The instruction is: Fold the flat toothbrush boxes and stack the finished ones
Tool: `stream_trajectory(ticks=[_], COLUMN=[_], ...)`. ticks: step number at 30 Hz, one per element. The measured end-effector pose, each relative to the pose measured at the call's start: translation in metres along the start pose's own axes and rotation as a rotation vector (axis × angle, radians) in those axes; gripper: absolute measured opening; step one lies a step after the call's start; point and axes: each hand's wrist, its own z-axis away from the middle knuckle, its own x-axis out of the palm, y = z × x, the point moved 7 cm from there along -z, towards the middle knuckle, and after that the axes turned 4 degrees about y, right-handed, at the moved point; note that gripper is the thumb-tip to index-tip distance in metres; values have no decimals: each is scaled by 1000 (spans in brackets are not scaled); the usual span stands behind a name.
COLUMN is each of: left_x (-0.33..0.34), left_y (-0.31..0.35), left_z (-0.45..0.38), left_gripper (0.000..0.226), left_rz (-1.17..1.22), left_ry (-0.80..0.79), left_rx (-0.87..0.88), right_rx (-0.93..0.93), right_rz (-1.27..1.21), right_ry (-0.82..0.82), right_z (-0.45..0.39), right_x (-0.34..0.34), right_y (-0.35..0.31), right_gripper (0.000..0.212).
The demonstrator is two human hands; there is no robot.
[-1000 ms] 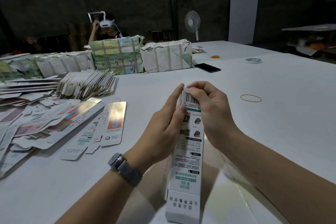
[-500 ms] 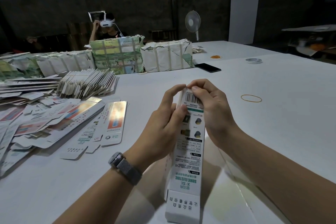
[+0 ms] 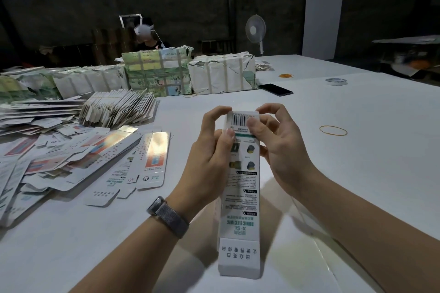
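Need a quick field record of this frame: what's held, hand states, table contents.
held: box, folded, far end pinched by both hands
left hand: grips box's left edge
right hand: thumb on barcode, fingers over top end
flat boxes: loose pile, left on table
rubber band: right of hands
phone: far, beside wrapped bundles
tape roll: far right
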Motion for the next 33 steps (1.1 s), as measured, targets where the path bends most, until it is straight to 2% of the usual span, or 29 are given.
stream_trajectory(ticks=[6, 10, 14, 22, 27, 30, 33], left_x=[2, 1, 1, -3, -12, -23, -25], left_y=[1, 0, -1, -3, -7, -6, -5], left_z=[0, 0, 0, -1, -3, -8, -10], left_gripper=[28, 28, 28, 27, 27, 28, 23], left_rz=[-15, -18, -28, -36, -70, 13, 132], left_ry=[-15, -6, -4, 2, 45, 99, 130], left_rx=[-4, -3, -5, -12, -25, -51, -67], right_rx=[-16, -15, -14, 53, 126, 91, -76], right_rz=[11, 19, 32, -15, 136, 300, 575], right_ry=[1, 13, 16, 14, -27, -143, -208], right_z=[-1, -1, -2, -6, -4, 0, 8], right_x=[-2, -2, -3, -7, -10, 3, 18], right_y=[-2, 2, 1, 6, 12, 11, 4], right_gripper=[28, 15, 26, 25, 4, 38, 84])
